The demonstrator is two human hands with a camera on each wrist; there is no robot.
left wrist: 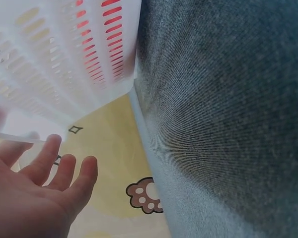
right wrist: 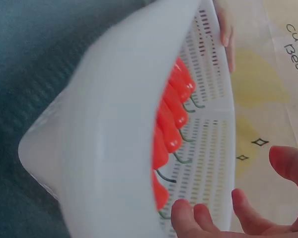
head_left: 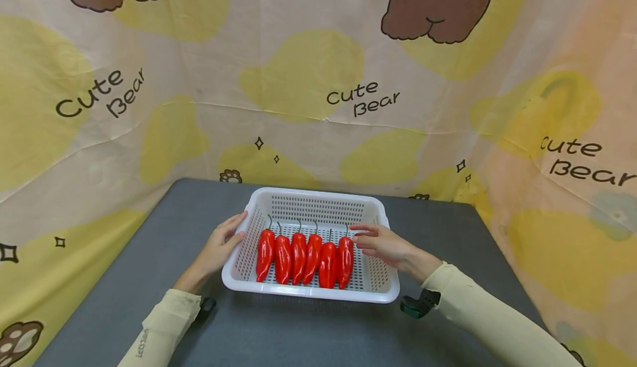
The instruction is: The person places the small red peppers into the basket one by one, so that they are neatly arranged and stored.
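Several glossy red chili peppers (head_left: 298,256) lie side by side in a white perforated plastic basket (head_left: 318,294), their green stems toward the far side. My left hand (head_left: 222,245) holds the basket's left rim; in the left wrist view, the fingers (left wrist: 52,148) reach along the outside under the edge. Over the right end of the basket hovers my right hand (head_left: 383,245), fingers loosely bent and spread, fingertips close to the rightmost pepper (head_left: 345,262). The right wrist view shows these fingertips (right wrist: 183,213) near that pepper's stem, with nothing between thumb and fingers.
The basket stands on a grey cloth-covered table (head_left: 308,334). Behind and beside the table hangs a printed curtain (head_left: 298,74) with yellow patches, bears and lettering. A dark wrist strap (head_left: 422,303) sits on the right wrist near the basket's corner.
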